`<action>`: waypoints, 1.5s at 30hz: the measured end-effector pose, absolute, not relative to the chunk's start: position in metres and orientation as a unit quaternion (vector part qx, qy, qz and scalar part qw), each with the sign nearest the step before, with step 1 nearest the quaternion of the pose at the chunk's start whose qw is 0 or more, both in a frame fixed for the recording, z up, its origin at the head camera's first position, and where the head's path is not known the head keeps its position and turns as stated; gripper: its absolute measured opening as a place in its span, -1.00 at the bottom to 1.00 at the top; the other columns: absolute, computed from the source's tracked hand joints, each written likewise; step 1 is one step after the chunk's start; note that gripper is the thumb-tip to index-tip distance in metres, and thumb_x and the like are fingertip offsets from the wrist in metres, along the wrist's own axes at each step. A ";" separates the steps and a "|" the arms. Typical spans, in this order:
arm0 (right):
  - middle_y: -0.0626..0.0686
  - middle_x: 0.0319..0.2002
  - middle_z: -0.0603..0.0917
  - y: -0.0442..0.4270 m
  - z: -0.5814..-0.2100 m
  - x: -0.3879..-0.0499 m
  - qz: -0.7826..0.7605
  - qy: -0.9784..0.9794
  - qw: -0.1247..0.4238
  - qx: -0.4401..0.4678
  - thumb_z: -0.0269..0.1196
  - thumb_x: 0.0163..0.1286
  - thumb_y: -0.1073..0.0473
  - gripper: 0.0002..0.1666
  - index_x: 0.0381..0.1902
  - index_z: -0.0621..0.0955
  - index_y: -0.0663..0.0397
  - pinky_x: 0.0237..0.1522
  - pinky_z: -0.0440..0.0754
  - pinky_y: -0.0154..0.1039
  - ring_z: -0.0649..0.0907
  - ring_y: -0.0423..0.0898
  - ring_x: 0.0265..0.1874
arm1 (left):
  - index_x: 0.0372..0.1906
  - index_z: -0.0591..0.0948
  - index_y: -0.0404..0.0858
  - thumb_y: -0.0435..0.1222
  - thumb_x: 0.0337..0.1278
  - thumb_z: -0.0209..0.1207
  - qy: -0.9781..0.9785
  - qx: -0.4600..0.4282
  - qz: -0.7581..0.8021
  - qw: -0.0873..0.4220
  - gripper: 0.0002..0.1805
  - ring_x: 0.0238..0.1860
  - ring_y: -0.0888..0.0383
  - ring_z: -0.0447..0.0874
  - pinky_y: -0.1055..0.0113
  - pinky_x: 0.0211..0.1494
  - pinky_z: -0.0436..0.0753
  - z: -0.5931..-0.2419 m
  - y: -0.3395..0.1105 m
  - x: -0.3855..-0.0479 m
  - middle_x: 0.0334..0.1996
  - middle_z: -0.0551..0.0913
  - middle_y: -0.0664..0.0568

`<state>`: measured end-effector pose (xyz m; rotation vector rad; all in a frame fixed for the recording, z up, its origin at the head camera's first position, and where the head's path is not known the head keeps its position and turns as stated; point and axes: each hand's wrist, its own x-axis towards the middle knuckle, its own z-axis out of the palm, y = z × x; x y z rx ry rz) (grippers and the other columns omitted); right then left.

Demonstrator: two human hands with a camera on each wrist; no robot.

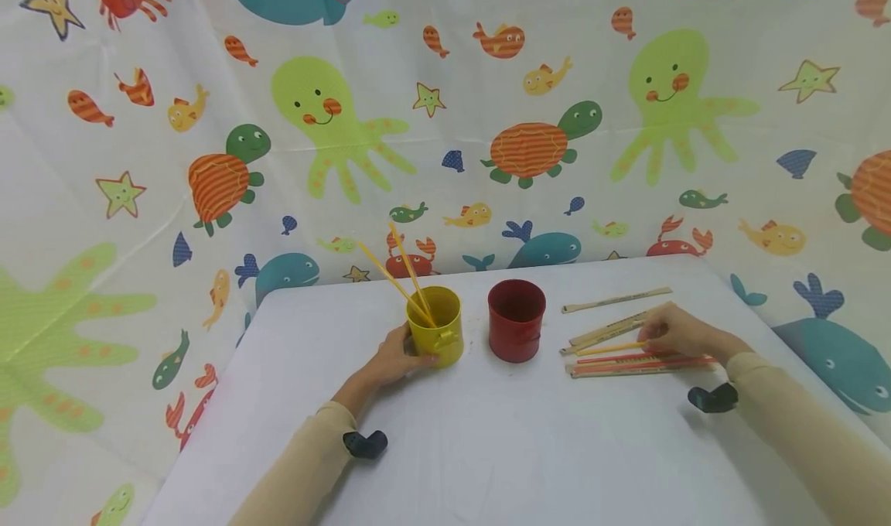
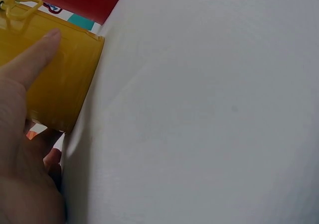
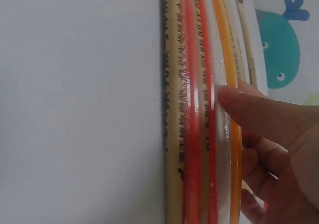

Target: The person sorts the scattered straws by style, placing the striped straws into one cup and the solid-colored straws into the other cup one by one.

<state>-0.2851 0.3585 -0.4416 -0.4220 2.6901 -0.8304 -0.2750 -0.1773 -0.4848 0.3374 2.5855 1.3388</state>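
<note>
1. Beige sleeves (image 1: 299,464) are seen nearest, laid over the near part of the white table (image 1: 501,441); a black device (image 1: 365,444) is worn at each wrist.
2. Toward the far edge, a little left of its middle, the yellow cup (image 1: 447,353) is gripped by the left hand (image 1: 393,360), with the thumb laid along its wall and fingers curled round behind. Two yellow sticks (image 1: 391,270) are leaned inside. Just beside it, the red cup (image 1: 515,336) is left unheld.
3. Toward the right edge, one yellow stick (image 1: 607,349) is held in a narrow pinch by the right hand (image 1: 675,330); whether it is lifted cannot be told.
4. Red sticks (image 1: 592,360) and printed tan sticks (image 1: 607,332) are spread around that hand.
5. Each stick is judged light, stiff, smooth enough to slip and liable to snap if bent; hold is best taken near its middle. The cup, probably light and easily tipped once sticks are leaned in it, is best steadied low on its wall.
</note>
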 end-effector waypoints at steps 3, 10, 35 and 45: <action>0.01 -0.27 0.66 0.361 -0.437 -0.283 -0.280 0.938 0.144 -0.147 0.43 0.26 0.20 -0.90 -0.30 0.77 0.10 -0.29 0.46 -0.35 0.49 -0.14 -0.28 | 0.56 0.22 -0.09 -0.02 0.08 0.44 0.875 0.120 0.458 0.104 -0.02 0.62 -0.11 0.08 -0.25 0.64 0.04 -0.484 -0.177 -0.274 0.57 0.27 -0.03; 0.07 -0.14 0.68 0.366 -0.426 -0.279 -0.295 0.934 0.150 -0.137 0.40 0.32 0.11 -0.78 -0.15 0.76 0.11 -0.23 0.49 -0.32 0.49 -0.09 -0.19 | 0.57 0.21 -0.11 -0.03 0.08 0.45 0.874 0.111 0.462 0.106 -0.01 0.62 -0.14 0.09 -0.27 0.62 0.06 -0.483 -0.175 -0.271 0.56 0.28 -0.06; -0.12 -0.01 0.62 0.319 -0.381 -0.277 -0.455 0.880 0.120 -0.065 0.19 0.53 -0.06 -0.36 0.30 0.48 0.36 0.02 0.58 -0.46 0.54 -0.19 0.00 | 0.51 0.30 -0.07 -0.01 0.03 0.46 0.871 0.118 0.467 0.097 -0.06 0.61 -0.07 0.13 -0.24 0.64 0.04 -0.485 -0.178 -0.275 0.51 0.37 0.03; -0.14 -0.16 0.55 0.294 -0.366 -0.272 -0.509 0.847 0.141 -0.064 0.20 0.52 -0.05 -0.57 0.15 0.60 0.11 -0.01 0.57 -0.39 0.47 -0.12 -0.04 | 0.53 0.27 -0.06 0.01 0.04 0.46 0.872 0.112 0.466 0.101 -0.04 0.61 -0.08 0.11 -0.28 0.63 0.03 -0.485 -0.178 -0.275 0.53 0.34 0.02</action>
